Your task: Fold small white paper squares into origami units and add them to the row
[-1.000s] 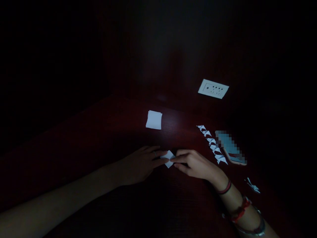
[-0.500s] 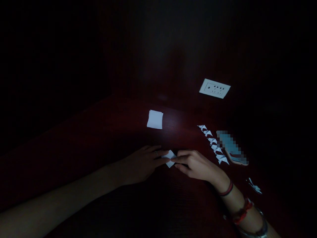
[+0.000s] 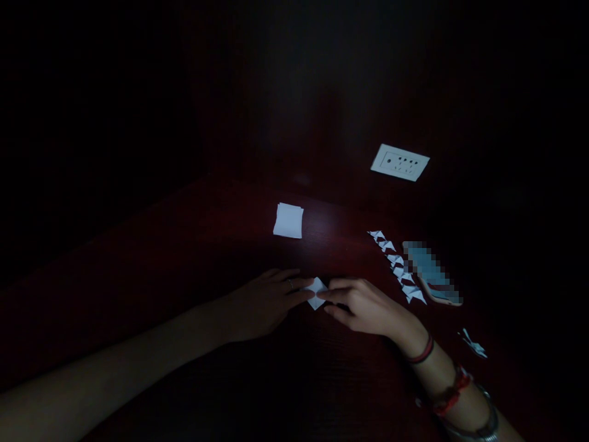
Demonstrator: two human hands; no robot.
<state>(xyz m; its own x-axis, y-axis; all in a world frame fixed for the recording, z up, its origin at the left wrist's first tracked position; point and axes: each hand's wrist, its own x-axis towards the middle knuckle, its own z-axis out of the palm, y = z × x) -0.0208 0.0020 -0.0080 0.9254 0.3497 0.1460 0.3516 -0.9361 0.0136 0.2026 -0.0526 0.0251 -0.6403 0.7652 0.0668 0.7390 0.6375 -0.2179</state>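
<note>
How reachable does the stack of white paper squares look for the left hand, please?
Probably yes: I see no object between the left hand and the stack of white paper squares, though that hand would first have to leave the folded paper.

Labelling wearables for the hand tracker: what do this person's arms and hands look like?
No gloves or sleeves in view. The left hand wears a thin ring. Above the right hand: a dark red wristband, then a bright red knotted band and a dark, partly silvery bracelet. Finer detail is lost in dim light.
</note>
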